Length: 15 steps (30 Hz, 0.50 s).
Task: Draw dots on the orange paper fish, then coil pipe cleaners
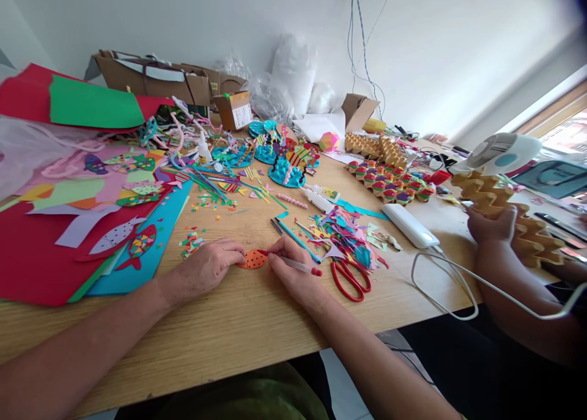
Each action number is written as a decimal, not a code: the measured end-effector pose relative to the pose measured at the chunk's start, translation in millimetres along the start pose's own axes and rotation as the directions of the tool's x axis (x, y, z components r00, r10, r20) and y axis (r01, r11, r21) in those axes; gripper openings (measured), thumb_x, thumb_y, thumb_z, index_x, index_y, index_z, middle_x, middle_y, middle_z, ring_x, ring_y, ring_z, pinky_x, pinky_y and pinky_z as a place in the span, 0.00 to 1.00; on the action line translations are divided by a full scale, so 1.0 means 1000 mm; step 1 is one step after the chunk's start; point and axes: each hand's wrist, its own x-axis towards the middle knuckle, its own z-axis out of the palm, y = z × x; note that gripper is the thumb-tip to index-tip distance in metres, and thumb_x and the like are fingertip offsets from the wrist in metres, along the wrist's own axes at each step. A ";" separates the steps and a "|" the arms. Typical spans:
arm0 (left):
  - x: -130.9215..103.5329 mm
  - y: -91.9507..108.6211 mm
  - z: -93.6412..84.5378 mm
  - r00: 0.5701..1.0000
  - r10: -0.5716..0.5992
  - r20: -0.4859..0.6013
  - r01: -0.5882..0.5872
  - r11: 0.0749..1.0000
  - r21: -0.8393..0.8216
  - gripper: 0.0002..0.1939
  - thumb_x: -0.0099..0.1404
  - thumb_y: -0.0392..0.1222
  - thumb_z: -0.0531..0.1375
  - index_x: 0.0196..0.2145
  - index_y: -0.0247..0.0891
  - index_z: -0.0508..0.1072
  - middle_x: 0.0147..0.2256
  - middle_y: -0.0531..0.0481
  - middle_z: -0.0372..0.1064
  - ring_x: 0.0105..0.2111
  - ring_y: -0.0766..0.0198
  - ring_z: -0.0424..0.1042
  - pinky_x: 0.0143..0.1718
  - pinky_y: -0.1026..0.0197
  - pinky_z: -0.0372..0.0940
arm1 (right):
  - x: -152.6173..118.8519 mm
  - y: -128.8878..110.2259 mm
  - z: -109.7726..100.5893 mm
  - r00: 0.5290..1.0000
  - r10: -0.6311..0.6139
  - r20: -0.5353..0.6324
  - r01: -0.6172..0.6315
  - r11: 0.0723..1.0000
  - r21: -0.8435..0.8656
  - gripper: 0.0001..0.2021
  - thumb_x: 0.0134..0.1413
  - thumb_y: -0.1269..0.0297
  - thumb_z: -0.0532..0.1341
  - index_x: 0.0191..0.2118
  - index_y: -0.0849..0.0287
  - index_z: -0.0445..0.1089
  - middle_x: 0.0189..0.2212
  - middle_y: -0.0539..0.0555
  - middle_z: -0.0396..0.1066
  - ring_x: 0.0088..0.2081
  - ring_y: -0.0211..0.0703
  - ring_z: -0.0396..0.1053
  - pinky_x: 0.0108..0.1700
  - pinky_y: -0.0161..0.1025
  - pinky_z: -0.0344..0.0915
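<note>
An orange paper cutout with dark dots lies on the table between my hands. The fingers of my left hand, drawn together, grip its left end. In my right hand is a red marker, closed in the fingers, its tip at the right end of the cutout. To the right of that hand lie red-handled scissors beside a heap of coloured paper scraps. Slim pens rest just behind it. Small paper bits are scattered behind my left hand.
Coloured sheets with decorated paper fish cover the left side. Blue decorated pieces, glue bottles and painted egg trays stand farther back. A white power bank trails a cable. At right, another person's hand holds an egg carton.
</note>
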 end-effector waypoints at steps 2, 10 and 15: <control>0.000 -0.001 0.000 1.000 -0.004 -0.005 0.004 1.000 -0.003 0.21 0.57 0.23 0.45 0.34 0.36 0.75 0.38 0.47 0.73 0.39 0.62 0.71 0.41 0.61 0.66 | 0.000 -0.004 -0.003 0.996 0.032 -0.081 -0.029 0.999 0.038 0.03 0.45 0.69 0.55 0.24 0.56 0.62 0.17 0.45 0.61 0.21 0.36 0.58 0.22 0.33 0.53; 0.001 -0.004 -0.001 0.999 0.016 -0.040 -0.017 0.999 -0.030 0.21 0.56 0.23 0.44 0.32 0.35 0.74 0.35 0.47 0.75 0.37 0.63 0.73 0.40 0.61 0.67 | 0.001 -0.008 -0.014 0.966 0.081 -0.245 -0.011 0.961 0.275 0.02 0.45 0.69 0.56 0.25 0.57 0.61 0.16 0.43 0.61 0.19 0.34 0.59 0.23 0.32 0.55; 0.000 -0.003 -0.004 0.995 0.004 -0.099 -0.007 0.999 -0.034 0.19 0.58 0.25 0.44 0.32 0.34 0.74 0.35 0.46 0.75 0.37 0.64 0.73 0.39 0.63 0.68 | 0.002 -0.006 -0.016 0.955 0.089 -0.282 0.032 0.917 0.397 0.02 0.44 0.69 0.57 0.25 0.57 0.62 0.15 0.43 0.61 0.18 0.32 0.57 0.21 0.31 0.53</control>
